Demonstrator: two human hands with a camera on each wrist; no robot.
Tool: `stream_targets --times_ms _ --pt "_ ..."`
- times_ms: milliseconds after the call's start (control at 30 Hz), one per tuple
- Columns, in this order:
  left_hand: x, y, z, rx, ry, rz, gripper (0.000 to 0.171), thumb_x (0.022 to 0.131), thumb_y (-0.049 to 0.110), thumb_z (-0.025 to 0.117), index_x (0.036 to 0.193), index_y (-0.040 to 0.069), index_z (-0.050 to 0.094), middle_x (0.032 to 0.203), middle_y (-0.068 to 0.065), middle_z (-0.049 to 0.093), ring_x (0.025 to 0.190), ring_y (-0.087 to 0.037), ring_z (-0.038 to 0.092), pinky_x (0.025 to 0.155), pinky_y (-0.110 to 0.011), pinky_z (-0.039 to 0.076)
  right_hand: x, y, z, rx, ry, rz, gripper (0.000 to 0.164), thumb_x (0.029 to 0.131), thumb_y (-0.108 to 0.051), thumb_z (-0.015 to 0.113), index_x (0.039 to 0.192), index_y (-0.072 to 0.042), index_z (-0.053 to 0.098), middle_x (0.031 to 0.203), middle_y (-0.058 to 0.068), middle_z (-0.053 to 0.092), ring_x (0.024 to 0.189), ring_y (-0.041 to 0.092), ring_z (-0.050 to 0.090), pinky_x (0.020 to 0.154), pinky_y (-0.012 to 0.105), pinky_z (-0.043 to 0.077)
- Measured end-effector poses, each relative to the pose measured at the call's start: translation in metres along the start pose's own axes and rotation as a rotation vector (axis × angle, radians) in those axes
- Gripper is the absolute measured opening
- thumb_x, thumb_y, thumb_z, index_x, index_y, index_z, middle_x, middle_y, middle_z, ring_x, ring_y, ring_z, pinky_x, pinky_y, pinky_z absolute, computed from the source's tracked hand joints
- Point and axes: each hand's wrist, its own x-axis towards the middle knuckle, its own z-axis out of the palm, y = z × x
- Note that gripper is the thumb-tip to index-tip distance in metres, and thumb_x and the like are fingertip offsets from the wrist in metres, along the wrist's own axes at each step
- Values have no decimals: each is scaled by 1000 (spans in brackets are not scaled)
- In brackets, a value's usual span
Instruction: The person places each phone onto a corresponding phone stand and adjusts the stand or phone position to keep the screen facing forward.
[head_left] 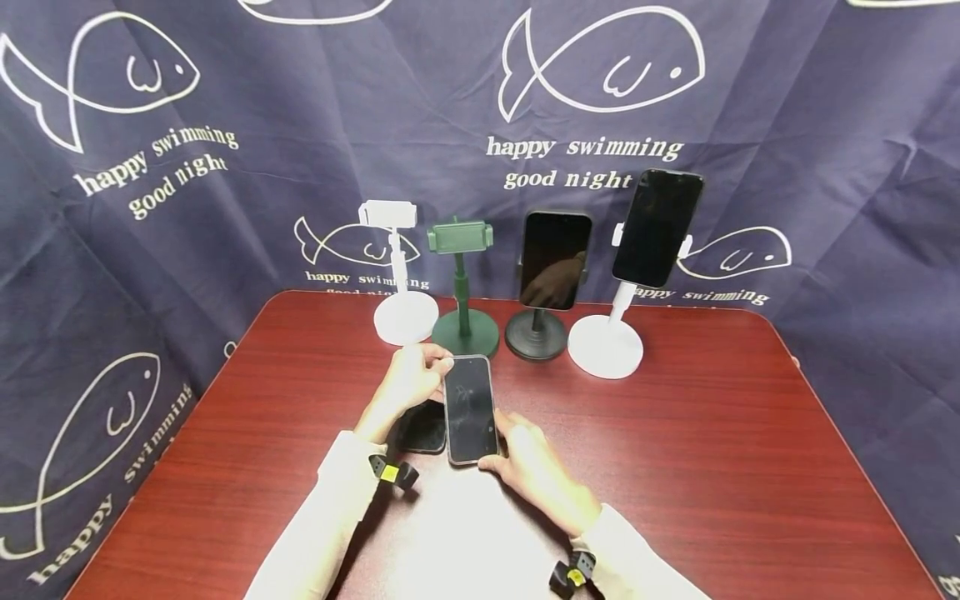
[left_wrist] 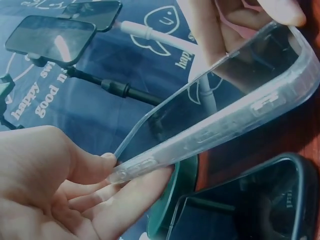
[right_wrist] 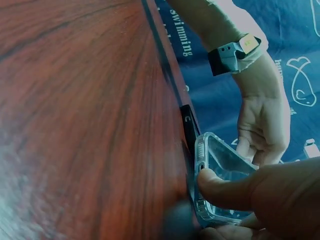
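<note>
Both hands hold one smartphone in a clear case (head_left: pixel 470 408), tilted above the table with its dark screen facing up. At its upper left corner the left hand (head_left: pixel 408 382) pinches the edge between thumb and fingers. The right hand (head_left: pixel 534 467) grips the lower right corner, its thumb (right_wrist: pixel 212 182) on the bottom edge of the case. A second dark phone (head_left: pixel 422 427) lies on the table, partly hidden under the left hand and the held phone. Just beyond the held phone stands a green phone stand (head_left: pixel 461 237) with no phone in its clamp.
Left of the green stand is a white stand (head_left: pixel 405 317) with a bare clamp. To the right, a black stand (head_left: pixel 536 335) and another white stand (head_left: pixel 605 346) each carry a phone. The reddish table (head_left: pixel 697 433) meets a dark blue curtain (head_left: pixel 420 100) at the back.
</note>
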Motion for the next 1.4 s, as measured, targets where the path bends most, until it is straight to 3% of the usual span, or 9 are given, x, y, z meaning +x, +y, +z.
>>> stream_targets --times_ms 233,400,567,633,800,1067,1400 --pt "-3 8 -2 -350 -83 -151 15 99 5 63 109 -4 70 69 -5 63 55 -15 67 57 -36 61 3 1 0 108 -38 63 39 79 -16 87 111 -8 66 86 1 61 75 10 54 68 27 46" --pt "-5 12 -8 -431 -75 -142 19 99 3 62 114 -7 67 80 -8 66 60 -15 65 59 -34 62 5 -1 -6 294 -54 164 38 91 -19 77 122 -6 60 87 1 66 68 7 58 64 25 49" --pt "-6 20 -14 -520 -59 -90 26 99 1 60 122 -11 62 92 -10 71 62 -13 67 63 -33 62 8 -6 -15 594 -126 243 28 101 -16 65 123 -3 55 88 14 72 60 26 68 43 37 51" --pt "-6 23 -17 -547 -51 -92 27 100 1 60 123 -11 61 90 -6 71 62 -12 66 63 -31 62 10 -7 -17 705 -149 241 26 102 -12 61 122 3 55 94 21 74 69 37 73 48 41 57" --pt "-10 31 -25 -560 -49 -94 27 101 4 62 125 -6 63 86 3 68 65 -10 64 66 -30 62 12 -8 -23 834 -173 193 24 102 -4 59 118 13 56 105 31 72 87 47 74 74 42 63" --pt "-12 40 -29 -536 -76 -19 29 100 11 66 126 -2 66 103 -7 73 73 -14 68 75 -36 63 13 -6 -29 842 -185 167 23 101 -2 59 119 13 57 111 33 70 92 41 75 77 45 63" --pt "-17 45 -29 -494 -79 -28 34 99 20 68 129 2 68 117 -15 73 89 -17 71 82 -36 60 13 -6 -33 866 -151 169 26 99 -1 62 122 11 58 113 32 70 95 25 75 80 51 61"
